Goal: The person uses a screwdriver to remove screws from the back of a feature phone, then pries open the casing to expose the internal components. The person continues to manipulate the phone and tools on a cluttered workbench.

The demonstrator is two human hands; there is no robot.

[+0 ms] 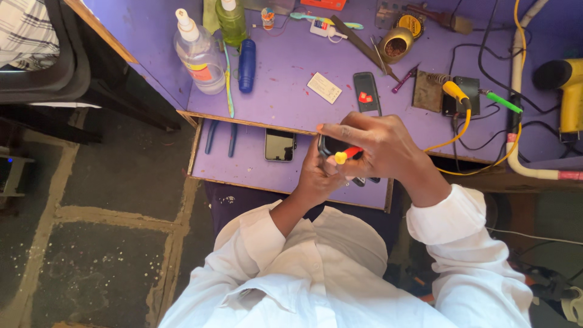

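Left hand [317,176] cups the small dark phone-like device [331,146] from below over the purple drawer shelf [243,161], while the right hand [376,146], fingers pinched, holds the red, yellow-capped screwdriver [347,155] lying roughly crosswise on top.

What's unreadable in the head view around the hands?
- Dark phone in the left hand: mostly hidden by both hands.
- Red and yellow tool: its tip is hidden under the right hand.
- Yellow heat gun: cut off by the right edge.
- Small card on the purple bench: too small to tell what it is.
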